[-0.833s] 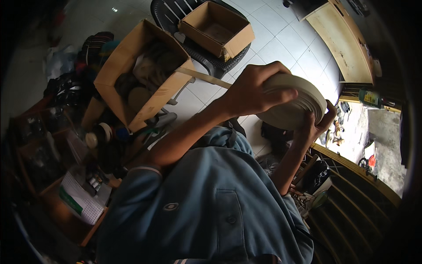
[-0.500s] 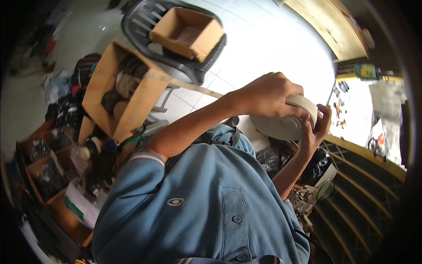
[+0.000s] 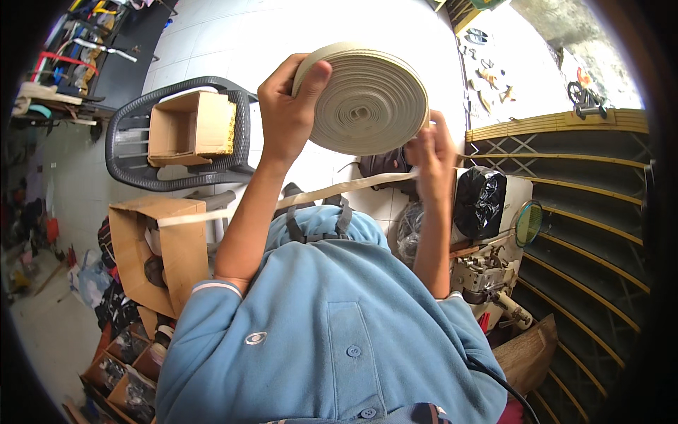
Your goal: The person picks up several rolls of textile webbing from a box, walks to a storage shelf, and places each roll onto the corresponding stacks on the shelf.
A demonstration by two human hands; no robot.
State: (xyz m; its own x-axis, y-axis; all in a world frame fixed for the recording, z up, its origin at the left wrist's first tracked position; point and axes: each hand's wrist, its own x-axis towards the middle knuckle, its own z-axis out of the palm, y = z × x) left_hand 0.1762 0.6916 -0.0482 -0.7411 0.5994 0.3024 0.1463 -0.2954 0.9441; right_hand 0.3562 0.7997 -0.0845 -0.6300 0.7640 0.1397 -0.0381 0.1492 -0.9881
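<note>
Head view: left hand (image 3: 286, 113) fingers (image 3: 311, 74) curl over the rim of the roll (image 3: 367, 99) of beige webbing, thumb on its flat face, gripping it and holding it up in front of the chest. Right hand (image 3: 432, 152) sits just below and behind the roll, its fingers closed on the strip (image 3: 332, 189) that comes off it. From that pinch the strip runs leftward across the left forearm to the open box (image 3: 159, 258) standing on the floor; its far end drops inside, where I cannot follow it.

As to progress, a judgement only: a length is already paid off and led to the box, yet the roll looks nearly full, so most of the webbing is still wound.

Further out, a second box (image 3: 191, 127) sits on a dark plastic chair (image 3: 127, 152). At the right stands a sewing machine (image 3: 487, 272) with a black bag (image 3: 480, 201) on it, beside a railing (image 3: 579, 212).
</note>
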